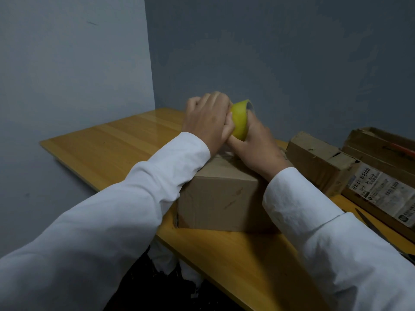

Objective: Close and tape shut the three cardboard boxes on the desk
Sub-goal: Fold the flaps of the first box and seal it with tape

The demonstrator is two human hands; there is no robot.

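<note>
Grey walls meet in a corner behind a wooden desk (107, 147), and the landmark for everything else is the closed cardboard box (221, 198) standing near the desk's front edge. Above the far end of that box, the right hand (256, 142) grips a yellow tape roll (240, 120), thumb curled under it and fingers wrapped behind, while the left hand (207, 122) sits just left of the roll with its fingers bent and its thumb pressing against the roll's face; whether it already pinches a loose tape end I cannot tell. The step in hand looks like finding and peeling the tape's free end. To do it well, the roll should be held steady while a nail lifts the edge squarely, so the strip comes off full width, then starts on the far side of the box and runs along the flap seam. Counting: three cardboard boxes, the landmark one, a smaller box (318, 160) to its right with a torn flap, and a labelled box (381, 176) further right, its top apparently open. One tape roll, two hands, and what seems to be one pair of scissors (368, 223) lying right of the landmark box, only partly visible.
</note>
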